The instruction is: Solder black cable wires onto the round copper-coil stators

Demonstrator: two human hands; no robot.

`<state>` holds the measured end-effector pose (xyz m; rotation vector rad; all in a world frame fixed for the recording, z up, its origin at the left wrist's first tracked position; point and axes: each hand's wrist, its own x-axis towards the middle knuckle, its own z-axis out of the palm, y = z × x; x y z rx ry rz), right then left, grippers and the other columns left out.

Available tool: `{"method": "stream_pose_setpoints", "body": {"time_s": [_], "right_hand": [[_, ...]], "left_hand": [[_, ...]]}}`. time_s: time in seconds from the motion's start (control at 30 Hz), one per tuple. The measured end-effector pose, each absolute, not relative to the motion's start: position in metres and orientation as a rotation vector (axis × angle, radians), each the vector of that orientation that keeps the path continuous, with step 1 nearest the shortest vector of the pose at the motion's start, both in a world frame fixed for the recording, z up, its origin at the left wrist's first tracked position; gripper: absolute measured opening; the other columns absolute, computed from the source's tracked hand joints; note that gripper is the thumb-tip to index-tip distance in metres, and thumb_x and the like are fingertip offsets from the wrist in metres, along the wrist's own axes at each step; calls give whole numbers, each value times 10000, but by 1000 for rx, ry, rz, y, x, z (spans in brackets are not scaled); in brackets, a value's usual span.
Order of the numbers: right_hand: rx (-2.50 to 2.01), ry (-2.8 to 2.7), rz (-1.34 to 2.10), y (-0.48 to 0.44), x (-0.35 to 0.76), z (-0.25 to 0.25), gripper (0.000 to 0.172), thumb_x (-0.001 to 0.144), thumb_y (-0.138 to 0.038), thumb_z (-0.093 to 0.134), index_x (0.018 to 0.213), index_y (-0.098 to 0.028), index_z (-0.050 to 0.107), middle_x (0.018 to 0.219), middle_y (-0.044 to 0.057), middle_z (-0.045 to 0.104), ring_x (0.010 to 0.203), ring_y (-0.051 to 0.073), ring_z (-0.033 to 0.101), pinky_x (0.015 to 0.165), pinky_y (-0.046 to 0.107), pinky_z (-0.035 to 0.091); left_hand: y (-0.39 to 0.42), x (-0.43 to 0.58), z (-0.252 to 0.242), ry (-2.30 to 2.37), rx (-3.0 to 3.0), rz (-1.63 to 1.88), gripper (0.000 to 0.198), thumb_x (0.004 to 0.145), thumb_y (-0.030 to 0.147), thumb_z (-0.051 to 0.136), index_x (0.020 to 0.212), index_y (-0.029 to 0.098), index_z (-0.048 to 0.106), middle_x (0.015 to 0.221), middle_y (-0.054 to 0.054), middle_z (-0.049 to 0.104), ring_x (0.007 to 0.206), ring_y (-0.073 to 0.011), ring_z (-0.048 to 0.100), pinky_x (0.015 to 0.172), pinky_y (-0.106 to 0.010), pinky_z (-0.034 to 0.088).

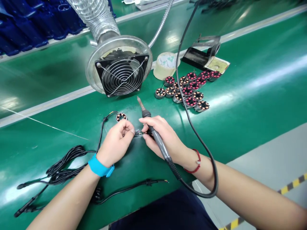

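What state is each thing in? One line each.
Left hand: pinching thin, partly hidden wires
Right hand: grip closed on iron
Black pen-shaped soldering iron: held
Square black fan with round wire grille: spinning unclear
Pale round tape roll: set down
Red- and copper-wound ring stators: clustered
Lone copper-wound ring stator: partly hidden
Long black cable: coiled
Short-looking black cable: wire ends exposed

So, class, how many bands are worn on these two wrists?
2: a blue wristband on the wrist of the left hand, and a red bracelet on the wrist of the right hand.
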<state>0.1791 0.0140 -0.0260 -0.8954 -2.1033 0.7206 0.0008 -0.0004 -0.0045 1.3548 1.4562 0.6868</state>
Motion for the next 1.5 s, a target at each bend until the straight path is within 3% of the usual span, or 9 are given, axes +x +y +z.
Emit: {"method": "stream_pose_setpoints", "body": {"time_s": [0.2, 0.63, 0.87, 1.07, 1.3, 1.5], "right_hand": [[-914, -2074, 785, 13, 175, -27, 341, 879, -89, 483, 1188, -231, 465, 903, 28, 631, 865, 193, 562, 825, 375, 456], [-893, -1927, 896, 13, 175, -30, 388, 853, -75, 511, 1190, -258, 452, 857, -7, 620, 844, 167, 605, 825, 354, 475], [-855, -2144, 880, 16, 182, -30, 488, 819, -43, 507, 1256, -245, 427, 947, 26, 643, 973, 211, 555, 888, 405, 441], [-927, -2098, 837, 17, 176, -30, 332, 876, -104, 491, 1180, -239, 494, 909, 33, 637, 886, 199, 563, 825, 370, 469], [-964, -1968, 969, 18, 182, -27, 413, 868, -108, 515, 1259, -234, 465, 951, 17, 655, 924, 172, 612, 893, 358, 488], [-1114, -1897, 874, 2, 210, 4, 309, 912, -169, 547, 1210, -250, 558, 996, 27, 702, 890, 168, 668, 818, 316, 531]], "left_hand": [[-2, -2, -5, 1413, 1353, 660, 102, 844, 271, 489, 786, 189, 507, 637, 45, 476, 590, -110, 447, 556, -240, 366], [-5, -2, 2, 1349, 1771, 667, 100, 849, 144, 520, 773, 180, 574, 772, 12, 572, 747, -127, 517, 716, -256, 408], [-3, 0, -2, 1492, 1728, 652, 149, 796, 86, 500, 687, 175, 548, 702, 22, 541, 682, -122, 486, 658, -252, 385], [-2, 0, -5, 1502, 1644, 648, 138, 775, 105, 491, 676, 179, 552, 686, 24, 529, 668, -122, 478, 651, -255, 382], [-3, 3, -6, 1518, 1603, 641, 131, 766, 123, 497, 668, 180, 563, 709, 16, 542, 688, -127, 492, 669, -267, 385], [-5, 7, -6, 1540, 1611, 651, 141, 748, 95, 489, 651, 178, 547, 684, 22, 510, 654, -118, 467, 633, -266, 376]]}}
